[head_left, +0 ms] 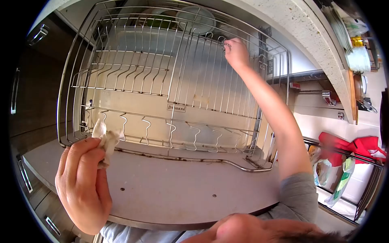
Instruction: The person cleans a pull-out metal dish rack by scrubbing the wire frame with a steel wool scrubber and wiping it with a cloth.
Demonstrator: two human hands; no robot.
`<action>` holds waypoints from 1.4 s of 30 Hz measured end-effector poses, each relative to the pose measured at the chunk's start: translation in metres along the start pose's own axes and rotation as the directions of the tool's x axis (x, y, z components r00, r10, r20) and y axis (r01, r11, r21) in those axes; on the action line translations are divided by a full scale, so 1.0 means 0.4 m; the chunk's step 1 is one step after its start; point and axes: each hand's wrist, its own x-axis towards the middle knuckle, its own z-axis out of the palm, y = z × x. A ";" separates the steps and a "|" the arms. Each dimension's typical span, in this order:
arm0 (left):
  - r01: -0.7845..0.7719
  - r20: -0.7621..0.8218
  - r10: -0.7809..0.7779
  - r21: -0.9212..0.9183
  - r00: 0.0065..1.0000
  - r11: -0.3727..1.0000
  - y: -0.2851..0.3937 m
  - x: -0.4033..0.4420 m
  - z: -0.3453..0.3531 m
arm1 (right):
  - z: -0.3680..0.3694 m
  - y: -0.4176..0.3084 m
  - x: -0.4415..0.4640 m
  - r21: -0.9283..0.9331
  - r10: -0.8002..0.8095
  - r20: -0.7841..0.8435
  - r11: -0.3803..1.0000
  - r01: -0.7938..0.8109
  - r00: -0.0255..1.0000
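Observation:
My left hand (83,178) is closed on a crumpled whitish cloth (108,141), near the front left corner of a pull-out wire rack (148,152). At the back right of the rack, my right hand (236,50) pinches a small tangled metallic scrubber (226,45) against the wires. Brown stains run along the front rail. A small label plate (176,108) is fixed at the middle of the rack. The rack stands drawn out over a grey drawer front (162,182).
Round dishes (196,19) lie behind the rack. A speckled countertop edge (320,44) runs along the upper right. Dark cabinet doors with handles (38,34) stand at the left. On the right are a red cloth (364,146) and bags on a wire shelf.

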 end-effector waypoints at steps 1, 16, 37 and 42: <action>0.001 0.004 -0.001 0.001 1.000 1.000 -0.001 -0.001 0.001 | -0.011 -0.002 -0.014 0.002 0.002 0.002 1.000 -0.002 1.000; -0.001 0.011 0.001 -0.008 1.000 1.000 0.010 -0.001 0.001 | -0.070 -0.027 0.008 0.148 0.096 0.289 0.978 -0.144 0.952; -0.046 0.120 0.046 0.002 0.992 0.999 -0.021 -0.011 -0.003 | -0.174 0.168 0.000 -0.183 0.113 0.334 0.982 -0.053 0.936; -0.123 0.134 0.128 -0.044 0.983 0.991 -0.030 -0.011 0.004 | -0.234 0.142 -0.015 -0.233 0.237 0.797 0.969 -0.080 0.556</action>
